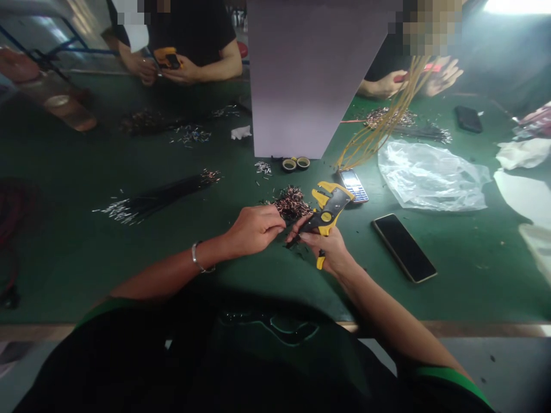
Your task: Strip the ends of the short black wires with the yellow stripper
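My right hand [329, 246] is wrapped round a yellow-and-black wire stripper [332, 207], whose jaws point up and away from me. Close beside it, my left hand [260, 229] is closed in a pinch; whatever lies between its fingertips is too small to make out. Just beyond both hands lies a heap of wires with bare copper ends [293, 201], partly hidden by my fingers. Small dark scraps [299, 249] are scattered on the green table under the stripper.
A bundle of black wires [163, 195] lies to the left. Two tape rolls [296, 164] sit before a grey-white panel [297, 80]. At right are a keypad phone [353, 185], a smartphone [404, 248] and a plastic bag [433, 178]. Two people work across the table [473, 287].
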Tool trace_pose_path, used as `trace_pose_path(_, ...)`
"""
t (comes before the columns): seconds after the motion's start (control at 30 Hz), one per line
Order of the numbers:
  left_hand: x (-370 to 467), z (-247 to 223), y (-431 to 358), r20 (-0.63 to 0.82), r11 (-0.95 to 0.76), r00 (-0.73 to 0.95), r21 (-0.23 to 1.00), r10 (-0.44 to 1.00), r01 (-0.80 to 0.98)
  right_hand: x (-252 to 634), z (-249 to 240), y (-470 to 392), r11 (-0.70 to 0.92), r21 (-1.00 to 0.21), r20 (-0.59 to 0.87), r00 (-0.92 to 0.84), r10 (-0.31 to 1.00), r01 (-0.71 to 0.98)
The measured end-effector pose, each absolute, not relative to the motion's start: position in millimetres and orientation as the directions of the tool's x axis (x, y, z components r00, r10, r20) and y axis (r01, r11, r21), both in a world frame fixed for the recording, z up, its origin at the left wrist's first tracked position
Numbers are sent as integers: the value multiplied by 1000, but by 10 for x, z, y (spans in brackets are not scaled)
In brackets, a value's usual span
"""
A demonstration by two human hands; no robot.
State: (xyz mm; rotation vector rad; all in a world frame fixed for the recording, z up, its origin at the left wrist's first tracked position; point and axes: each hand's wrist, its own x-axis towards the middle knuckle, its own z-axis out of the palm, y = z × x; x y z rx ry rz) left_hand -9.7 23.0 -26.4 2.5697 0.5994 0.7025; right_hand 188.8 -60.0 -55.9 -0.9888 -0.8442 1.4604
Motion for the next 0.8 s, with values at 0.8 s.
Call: trace_pose_path(0.8,-99,-193,227,389,-752,725,603,568,266,1873,-604,-573,-74,-918,-104,55,993,-390)
